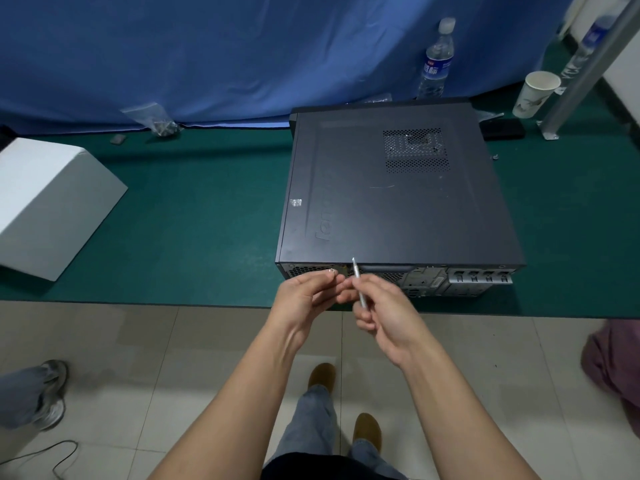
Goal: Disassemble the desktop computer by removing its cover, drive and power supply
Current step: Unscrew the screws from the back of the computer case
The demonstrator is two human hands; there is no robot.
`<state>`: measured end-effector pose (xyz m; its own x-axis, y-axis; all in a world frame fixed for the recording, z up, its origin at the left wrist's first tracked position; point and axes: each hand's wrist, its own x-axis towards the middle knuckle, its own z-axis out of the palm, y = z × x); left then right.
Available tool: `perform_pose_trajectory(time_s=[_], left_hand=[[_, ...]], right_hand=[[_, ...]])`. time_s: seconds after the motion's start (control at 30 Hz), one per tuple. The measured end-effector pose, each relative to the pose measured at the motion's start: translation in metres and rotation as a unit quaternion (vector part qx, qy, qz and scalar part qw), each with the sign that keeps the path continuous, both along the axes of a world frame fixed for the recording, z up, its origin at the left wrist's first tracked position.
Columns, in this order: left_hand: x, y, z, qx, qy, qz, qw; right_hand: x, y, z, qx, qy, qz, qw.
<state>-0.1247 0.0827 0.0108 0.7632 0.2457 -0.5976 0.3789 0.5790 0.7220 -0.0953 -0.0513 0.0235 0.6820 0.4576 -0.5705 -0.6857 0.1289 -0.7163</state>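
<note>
Both hands work at the case (398, 188) rear: right hand (384, 306) grips a screwdriver (358, 284), left hand (304, 296) pinches something small, probably a cover screw; cover stays on, remaining screws next.

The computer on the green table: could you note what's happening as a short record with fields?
computer: dark desktop computer lying flat on the green table, cover still on
right hand: right hand holds a thin silver screwdriver
left hand: left hand pinches something small and shiny, too small to identify
behind: water bottle, paper cup
left: white box
</note>
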Motion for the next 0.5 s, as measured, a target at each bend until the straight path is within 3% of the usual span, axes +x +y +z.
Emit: perform_pose_trajectory(time_s=[0.1, 0.2, 0.37, 0.5], left_hand=[[0.002, -0.005, 0.012, 0.066, -0.029, -0.030, 0.997], [0.008, -0.012, 0.026, 0.135, -0.054, -0.053, 0.988], [0.030, -0.032, 0.043, 0.186, -0.090, -0.074, 0.976], [0.054, -0.050, 0.051, 0.171, -0.112, -0.117, 0.972]], right_hand=[[0.013, -0.002, 0.014, -0.082, -0.163, -0.025, 0.983], [0.026, -0.005, 0.027, -0.161, -0.298, -0.011, 0.941], [0.042, -0.025, 0.038, -0.226, -0.382, 0.002, 0.896], [0.060, -0.049, 0.044, -0.263, -0.417, -0.015, 0.870]])
